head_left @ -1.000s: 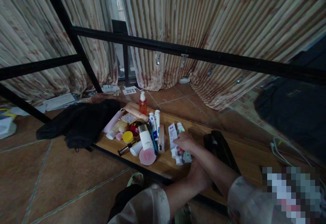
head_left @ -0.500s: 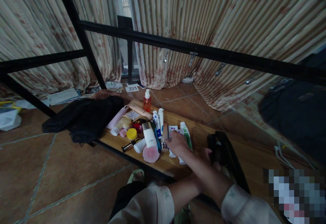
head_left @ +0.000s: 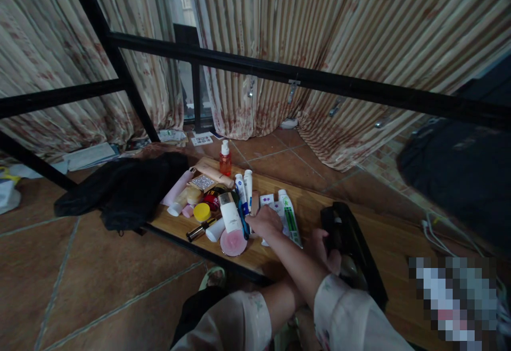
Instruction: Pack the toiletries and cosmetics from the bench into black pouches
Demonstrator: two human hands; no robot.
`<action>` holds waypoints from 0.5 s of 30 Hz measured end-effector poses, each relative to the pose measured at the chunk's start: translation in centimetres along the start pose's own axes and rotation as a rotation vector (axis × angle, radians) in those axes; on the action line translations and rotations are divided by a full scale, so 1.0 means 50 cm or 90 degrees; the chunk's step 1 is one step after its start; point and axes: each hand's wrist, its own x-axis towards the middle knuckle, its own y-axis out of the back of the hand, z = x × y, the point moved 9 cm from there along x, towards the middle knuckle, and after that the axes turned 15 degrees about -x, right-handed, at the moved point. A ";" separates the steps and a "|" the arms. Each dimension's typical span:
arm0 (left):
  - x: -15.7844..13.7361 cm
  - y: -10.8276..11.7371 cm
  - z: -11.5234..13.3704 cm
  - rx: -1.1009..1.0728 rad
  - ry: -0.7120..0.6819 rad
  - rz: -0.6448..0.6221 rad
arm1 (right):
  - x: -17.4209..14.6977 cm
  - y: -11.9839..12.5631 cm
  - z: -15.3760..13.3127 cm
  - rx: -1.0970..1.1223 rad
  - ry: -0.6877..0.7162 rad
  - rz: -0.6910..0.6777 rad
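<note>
A low wooden board [head_left: 393, 239] on the tiled floor carries a heap of cosmetics: an orange spray bottle [head_left: 225, 163], a yellow-lidded jar [head_left: 202, 211], a round pink compact [head_left: 233, 243], and several white tubes. My arms are crossed. My right hand [head_left: 265, 221] lies palm down over a small white tube beside the heap, just left of a green-and-white tube [head_left: 290, 219]; whether it grips anything is hidden. My left hand [head_left: 328, 249] reaches under the right forearm and holds the near edge of an open black pouch [head_left: 355, 244].
A black cloth [head_left: 123, 191] lies over the board's left end. A black metal frame bar [head_left: 319, 81] crosses in front of striped curtains. A dark bag [head_left: 459, 181] and white cables [head_left: 439, 228] sit at the right. Papers lie on the floor at the far left.
My right hand has slid left from the tubes toward the heap, uncovering the green-and-white tube. My left hand has come out from under the forearm onto the black pouch.
</note>
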 end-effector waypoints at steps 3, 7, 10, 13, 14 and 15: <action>0.002 -0.001 -0.004 0.010 0.007 0.015 | 0.002 -0.003 -0.001 0.011 -0.015 0.001; 0.004 -0.001 -0.009 -0.008 -0.016 0.032 | 0.003 0.002 0.005 0.030 -0.019 0.005; 0.006 0.001 -0.014 -0.021 -0.035 0.047 | 0.002 0.011 0.018 0.052 -0.020 0.003; 0.010 0.001 -0.021 -0.030 -0.045 0.052 | -0.002 0.024 0.038 0.082 -0.024 -0.002; 0.012 0.001 -0.022 -0.036 -0.052 0.054 | -0.005 0.030 0.046 0.093 -0.025 -0.004; 0.013 0.005 -0.023 -0.043 -0.058 0.065 | -0.009 0.035 0.054 0.104 -0.025 -0.007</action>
